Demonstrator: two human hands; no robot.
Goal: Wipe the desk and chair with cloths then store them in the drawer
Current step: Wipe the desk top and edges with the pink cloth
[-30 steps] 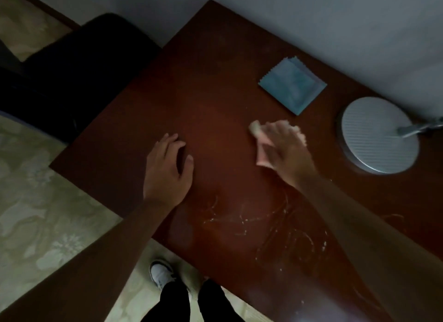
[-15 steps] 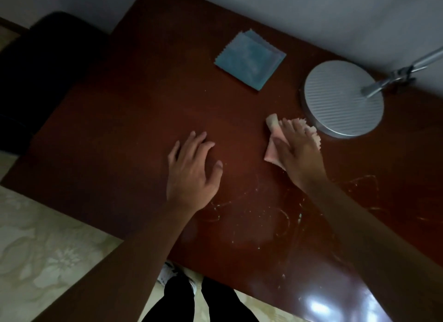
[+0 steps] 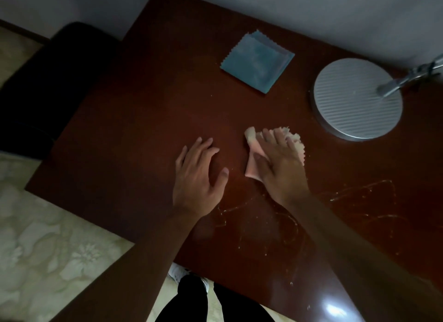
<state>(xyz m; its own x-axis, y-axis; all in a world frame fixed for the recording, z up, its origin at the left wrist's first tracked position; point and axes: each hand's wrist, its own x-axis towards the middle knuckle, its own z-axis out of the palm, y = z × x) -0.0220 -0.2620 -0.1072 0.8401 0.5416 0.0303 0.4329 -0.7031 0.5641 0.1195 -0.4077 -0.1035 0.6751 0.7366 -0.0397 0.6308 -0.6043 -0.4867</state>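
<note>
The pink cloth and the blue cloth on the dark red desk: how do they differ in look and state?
The pink cloth is crumpled and lies under the right hand, whose straight fingers press it on the dark red desk; the blue cloth lies folded flat, a neat square, untouched. The pink one is near the desk's middle, the blue one nearer the wall. Both have zigzag edges.

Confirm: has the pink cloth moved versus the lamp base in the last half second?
Yes. The pink cloth, under the right hand, slid away from the lamp base, toward the left hand.
</note>
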